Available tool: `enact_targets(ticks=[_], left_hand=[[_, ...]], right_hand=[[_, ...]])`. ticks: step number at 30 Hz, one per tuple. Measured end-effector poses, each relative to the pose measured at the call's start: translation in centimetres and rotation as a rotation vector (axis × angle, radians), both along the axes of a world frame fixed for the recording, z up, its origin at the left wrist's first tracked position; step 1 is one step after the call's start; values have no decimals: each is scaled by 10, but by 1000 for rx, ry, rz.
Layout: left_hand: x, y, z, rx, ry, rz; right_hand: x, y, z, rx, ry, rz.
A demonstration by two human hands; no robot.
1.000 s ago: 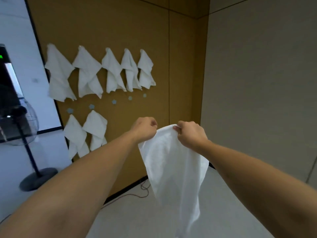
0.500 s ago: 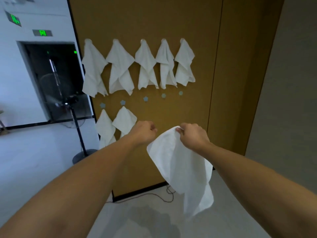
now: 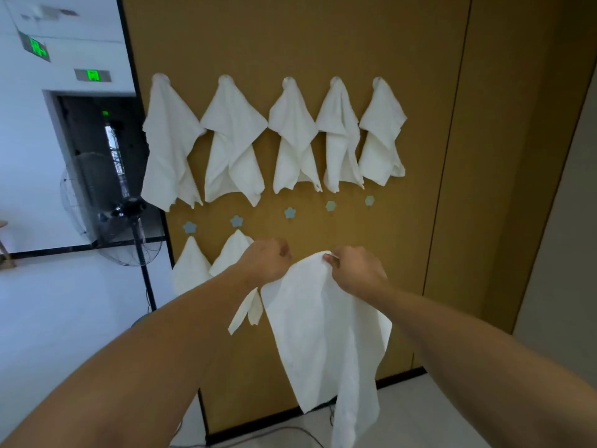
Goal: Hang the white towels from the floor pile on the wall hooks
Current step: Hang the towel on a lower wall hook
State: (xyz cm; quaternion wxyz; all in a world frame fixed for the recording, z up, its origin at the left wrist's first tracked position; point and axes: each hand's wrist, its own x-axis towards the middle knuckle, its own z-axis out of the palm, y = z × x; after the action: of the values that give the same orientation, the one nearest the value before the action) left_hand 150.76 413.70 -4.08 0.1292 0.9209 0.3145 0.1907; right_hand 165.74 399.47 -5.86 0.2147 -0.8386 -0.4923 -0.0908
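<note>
A white towel [image 3: 326,334] hangs from both my hands in front of a brown wall panel [image 3: 420,92]. My left hand [image 3: 266,260] grips its upper left edge and my right hand [image 3: 355,270] pinches its top corner. Several white towels [image 3: 232,140] hang in a row along the top of the panel. Two more towels [image 3: 190,270] hang lower left, partly behind my left arm. A row of blue flower-shaped hooks [image 3: 290,212] runs across the panel just above my hands, bare of towels. The floor pile is out of view.
A black standing fan [image 3: 129,215] stands left of the panel, in front of a dark doorway [image 3: 97,140]. A cable [image 3: 290,431] lies on the pale floor at the panel's foot. A grey wall [image 3: 555,253] closes the right side.
The view has swung left and closer to the panel, bringing the hanging towels and hooks to the centre. Both hands keep their hold on the towel, now just below the hook row.
</note>
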Motion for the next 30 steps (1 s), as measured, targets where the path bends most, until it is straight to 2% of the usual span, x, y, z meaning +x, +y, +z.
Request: enact_targets(ticks=[8,12,19,22,30], left_hand=[[61,108,-13,-28,-47,-29],[90,147,-27,-36,25,6],[155,215,-44,-33,-41,42],[187,237,-53,-40,-5,47],[239,288,-77,-189,-152,297]], right_hand=[[60,126,-18,31,85,85],[92,181,-31,42,97,156],[162,268,-49,-12,103,328],[192,305,-55,0,178,403],[256,369,-75,-11,272,574]])
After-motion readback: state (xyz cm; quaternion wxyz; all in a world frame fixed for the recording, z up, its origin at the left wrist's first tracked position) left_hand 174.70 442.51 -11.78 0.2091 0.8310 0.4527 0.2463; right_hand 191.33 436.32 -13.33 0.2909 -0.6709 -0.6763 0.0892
